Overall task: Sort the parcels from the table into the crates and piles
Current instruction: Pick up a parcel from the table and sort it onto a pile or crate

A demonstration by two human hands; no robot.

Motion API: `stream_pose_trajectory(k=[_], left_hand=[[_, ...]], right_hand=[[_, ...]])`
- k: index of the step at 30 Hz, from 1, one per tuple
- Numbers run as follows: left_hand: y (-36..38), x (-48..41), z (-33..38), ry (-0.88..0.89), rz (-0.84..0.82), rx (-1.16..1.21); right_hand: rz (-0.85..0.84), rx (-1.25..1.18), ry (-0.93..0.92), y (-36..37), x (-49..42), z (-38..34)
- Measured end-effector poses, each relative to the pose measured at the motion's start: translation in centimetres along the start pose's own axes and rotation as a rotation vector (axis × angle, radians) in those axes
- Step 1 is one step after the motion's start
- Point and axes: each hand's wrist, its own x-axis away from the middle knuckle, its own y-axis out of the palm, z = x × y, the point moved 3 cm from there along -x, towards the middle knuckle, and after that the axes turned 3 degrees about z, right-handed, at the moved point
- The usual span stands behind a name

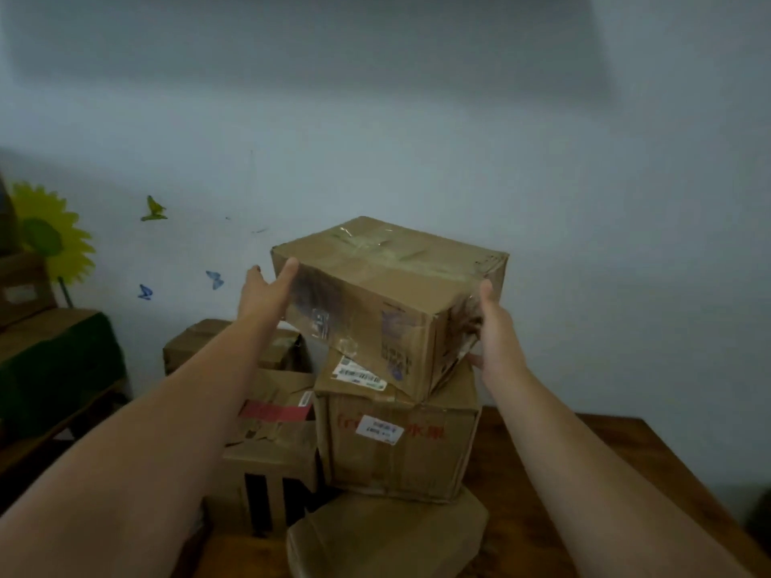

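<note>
The left grip (267,296) and right grip (496,327) clamp the tilted top parcel (388,302) on the stack (400,448) near the worktop's (584,473) far edge. This is likely a pickup, and it needs a level lift clear.

Pale grey-blue wall (584,160) was dimly lit; yellow sunflower decal (54,231), one green butterfly sticker (153,209) and two blue butterfly stickers (215,279) sat low on its left. Brown wooden table (605,452) stood in front, with a dark green cloth (58,369) over a wooden bench (41,327) far left.
</note>
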Motion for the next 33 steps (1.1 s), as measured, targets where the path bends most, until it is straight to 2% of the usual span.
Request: stream_pose_trajectory(k=[3,5,8,10,13,16,21,24,26,28,30,33], left_hand=[[0.5,-1.2,-1.3,-0.087,-0.148,0.154],[0.7,-1.6,-2.1,-0.134,-0.246,0.245],[0.7,-1.5,-2.7,-0.129,-0.338,0.260],[0.8,-1.3,-2.8,-0.110,-0.367,0.246],[1.0,-0.6,-2.5,-0.086,-0.445,0.302],[1.0,0.3,-1.1,0.007,-0.452,0.274],[0.9,1.1,2.6,0.132,-0.310,0.358],[0.7,1.5,4.2,0.120,-0.315,0.399],[0.6,1.8,5.1,0.086,-0.373,0.517],[0.7,2.5,5.9,0.083,-0.461,0.583],[0.9,3.3,6.4,0.097,-0.567,0.577],[1.7,4.6,7.1,0.130,-0.667,0.592]], right_hand=[[-0.081,0.075,-0.191,-0.3,2.2,1.5],[-0.157,0.225,-0.271,-0.2,3.2,2.8],[-0.198,0.374,-0.264,0.5,3.5,3.5],[-0.210,0.381,-0.289,0.8,3.5,3.4],[-0.143,0.348,-0.337,0.2,2.9,3.1],[-0.096,0.270,-0.415,-0.7,2.7,2.1],[-0.050,0.156,-0.520,-2.2,2.8,-1.9],[-0.123,0.189,-0.595,-3.0,3.3,-4.3],[-0.178,0.258,-0.594,-3.7,3.2,-4.8],[-0.125,0.314,-0.587,-4.5,2.9,-5.1],[0.033,0.369,-0.631,-5.2,2.7,-5.6],[0.160,0.320,-0.667,-6.4,2.5,-6.3]])
